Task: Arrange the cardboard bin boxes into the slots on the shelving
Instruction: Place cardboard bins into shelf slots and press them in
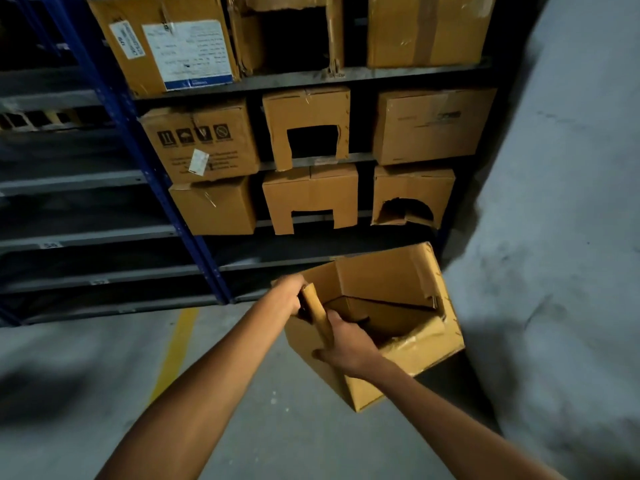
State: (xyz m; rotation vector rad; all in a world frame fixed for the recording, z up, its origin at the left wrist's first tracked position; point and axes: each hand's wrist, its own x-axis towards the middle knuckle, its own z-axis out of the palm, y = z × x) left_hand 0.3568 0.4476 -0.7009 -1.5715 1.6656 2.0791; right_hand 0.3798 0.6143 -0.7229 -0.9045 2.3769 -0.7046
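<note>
Dim blue-framed shelving (114, 98). Open brown cardboard bin box (381, 282), likely light, flimsy; left grip (289, 294) and right grip (341, 344) clutch its folded rim.

Two arms show, each bare along its whole visible length: forearm, wrist, hand. The left hand (289, 294) is at the left rim of the box (377, 278); the right hand (346, 342) is at the box's near rim. Both forearms are slim and taper toward the wrist. Dim light hides finer detail.

Ten cardboard boxes (381, 278), two hands (346, 344)
</note>
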